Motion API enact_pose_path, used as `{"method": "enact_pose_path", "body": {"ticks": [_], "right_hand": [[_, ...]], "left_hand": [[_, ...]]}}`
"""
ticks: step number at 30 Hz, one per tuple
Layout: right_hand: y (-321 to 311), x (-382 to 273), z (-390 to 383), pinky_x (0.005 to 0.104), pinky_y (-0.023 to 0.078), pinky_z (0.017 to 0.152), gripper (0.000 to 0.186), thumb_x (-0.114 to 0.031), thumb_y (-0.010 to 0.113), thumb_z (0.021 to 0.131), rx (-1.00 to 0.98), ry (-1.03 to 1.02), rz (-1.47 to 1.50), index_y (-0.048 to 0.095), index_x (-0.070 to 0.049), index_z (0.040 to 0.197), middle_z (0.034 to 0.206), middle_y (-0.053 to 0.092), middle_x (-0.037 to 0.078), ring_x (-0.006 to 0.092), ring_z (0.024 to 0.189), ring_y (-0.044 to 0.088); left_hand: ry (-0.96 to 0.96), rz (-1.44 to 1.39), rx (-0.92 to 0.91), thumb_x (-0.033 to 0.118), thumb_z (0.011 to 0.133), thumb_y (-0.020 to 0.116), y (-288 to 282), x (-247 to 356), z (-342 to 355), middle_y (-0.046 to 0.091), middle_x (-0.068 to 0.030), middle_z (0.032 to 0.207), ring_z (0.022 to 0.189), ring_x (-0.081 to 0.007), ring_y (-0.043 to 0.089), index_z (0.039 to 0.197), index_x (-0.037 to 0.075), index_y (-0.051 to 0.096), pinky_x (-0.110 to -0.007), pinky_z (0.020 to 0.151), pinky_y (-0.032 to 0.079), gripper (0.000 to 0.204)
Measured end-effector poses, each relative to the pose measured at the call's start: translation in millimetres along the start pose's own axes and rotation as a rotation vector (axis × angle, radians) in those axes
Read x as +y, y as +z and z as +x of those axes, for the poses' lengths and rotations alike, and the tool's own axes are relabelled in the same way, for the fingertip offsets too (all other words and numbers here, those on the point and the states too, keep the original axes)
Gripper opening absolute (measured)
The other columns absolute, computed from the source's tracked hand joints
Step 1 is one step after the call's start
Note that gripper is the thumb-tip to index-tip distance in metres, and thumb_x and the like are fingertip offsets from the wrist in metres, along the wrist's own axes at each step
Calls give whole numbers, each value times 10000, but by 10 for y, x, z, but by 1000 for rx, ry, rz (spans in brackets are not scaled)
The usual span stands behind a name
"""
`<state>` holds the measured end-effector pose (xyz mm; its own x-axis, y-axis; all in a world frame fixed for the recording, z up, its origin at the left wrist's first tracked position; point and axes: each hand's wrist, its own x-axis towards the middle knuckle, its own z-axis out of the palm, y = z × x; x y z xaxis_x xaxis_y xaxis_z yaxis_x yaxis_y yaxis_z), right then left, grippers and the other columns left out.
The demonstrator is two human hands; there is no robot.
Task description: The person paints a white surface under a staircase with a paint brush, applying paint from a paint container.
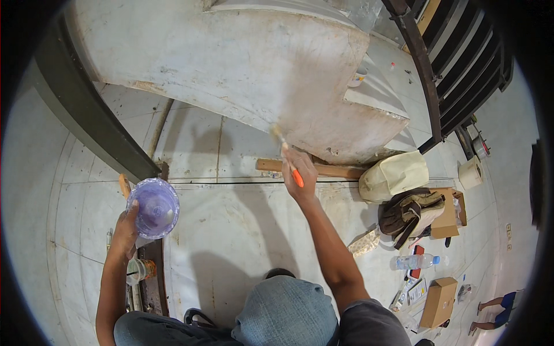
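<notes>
While the brush [281, 140] tilts, orange-ended, pale-bristled; purple bowl [166, 195] (white-speckled), round.

Head camera: fisheye unit worn on the person's head, facing downward and forward. Close range, lower edge: a denim-covered leg [285, 308]. Middle range: left grip [124, 232] and right grip [302, 175]. Wide field spans the floor [225, 230]; dark rim surrounds it.

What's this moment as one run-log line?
left hand: holds round purple bowl; right hand: grips orange-tipped paintbrush; bristles: near lower edge of scuffed white structure; contact: unclear
</notes>
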<state>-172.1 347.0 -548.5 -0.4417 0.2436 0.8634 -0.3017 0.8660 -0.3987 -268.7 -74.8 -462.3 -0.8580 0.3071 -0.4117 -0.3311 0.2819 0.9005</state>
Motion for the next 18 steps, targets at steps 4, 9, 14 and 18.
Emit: {"method": "enact_pose_path", "body": {"ticks": [4, 9, 14, 18], "right_hand": [[-428, 145, 557, 360, 534, 721, 217, 27, 669, 763, -193, -195, -194, 649, -38, 970, 982, 680, 82, 264, 855, 642], [-1201, 170, 1290, 330, 530, 776, 225, 95, 652, 782, -57, -260, -289, 672, -1, 984, 1014, 685, 156, 277, 897, 672], [-1220, -19, 1287, 325, 530, 752, 414, 71, 661, 784, 318, -230, -370, 650, -13, 1190, 990, 662, 163, 262, 822, 657], [-679, 163, 1051, 365, 522, 787, 459, 49, 632, 803, 273, -229, -476, 599, 3, 1258, 1069, 636, 180, 299, 924, 632]], "left_hand": [[4, -17, -37, 508, 969, 473, -74, -37, 3, 589, -210, 1213, 1088, -241, 601, 1302, -127, 447, -363, 985, 439, 718], [-1, -45, -13, 504, 971, 472, -61, -50, 15, 598, -209, 1199, 1095, -245, 605, 1297, -125, 453, -362, 974, 453, 708], [-22, -29, -47, 509, 968, 477, 6, -35, 18, 588, -212, 1220, 1126, -261, 596, 1307, -127, 440, -368, 992, 444, 722], [-8, -22, -38, 519, 962, 487, 64, -14, 68, 567, -216, 1248, 1144, -260, 578, 1320, -131, 422, -371, 1010, 426, 745]]}}
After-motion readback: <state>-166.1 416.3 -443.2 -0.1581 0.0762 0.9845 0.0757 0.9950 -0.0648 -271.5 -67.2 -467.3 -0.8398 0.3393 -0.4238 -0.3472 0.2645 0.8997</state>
